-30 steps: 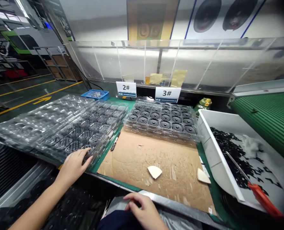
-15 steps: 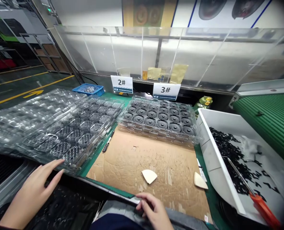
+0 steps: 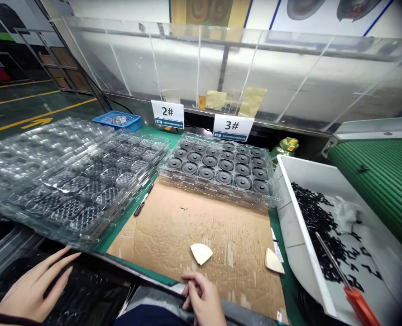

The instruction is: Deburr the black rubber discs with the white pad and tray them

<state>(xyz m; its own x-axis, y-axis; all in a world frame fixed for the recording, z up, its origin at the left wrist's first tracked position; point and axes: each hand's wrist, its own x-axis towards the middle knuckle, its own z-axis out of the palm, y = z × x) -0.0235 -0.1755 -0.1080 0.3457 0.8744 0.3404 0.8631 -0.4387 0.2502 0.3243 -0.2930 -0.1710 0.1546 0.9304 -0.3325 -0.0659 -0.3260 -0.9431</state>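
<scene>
At the lower left, my left hand (image 3: 34, 285) is held with its fingers spread and nothing in them, near the front corner of a clear plastic tray (image 3: 95, 181). My right hand (image 3: 203, 296) rests at the front edge of the cardboard sheet (image 3: 174, 226), its fingers curled together; whatever they hold, if anything, is hidden. Just beyond it lies a cream wedge-shaped pad (image 3: 201, 254), and a second wedge (image 3: 274, 261) lies farther right. Behind the cardboard, another clear tray (image 3: 217, 168) holds round black parts in rows.
A white bin (image 3: 289, 226) with small black pieces and a red-handled screwdriver (image 3: 357, 303) stands at the right. A black pen (image 3: 143, 201) lies left of the cardboard. Behind are a blue basket (image 3: 133, 123) and signs marked 2# (image 3: 167, 113) and 3# (image 3: 232, 127).
The view has shifted a little. My left hand has moved down and left, away from the tray corner. My right hand stays near the cardboard's front edge, fingers more tightly curled.
</scene>
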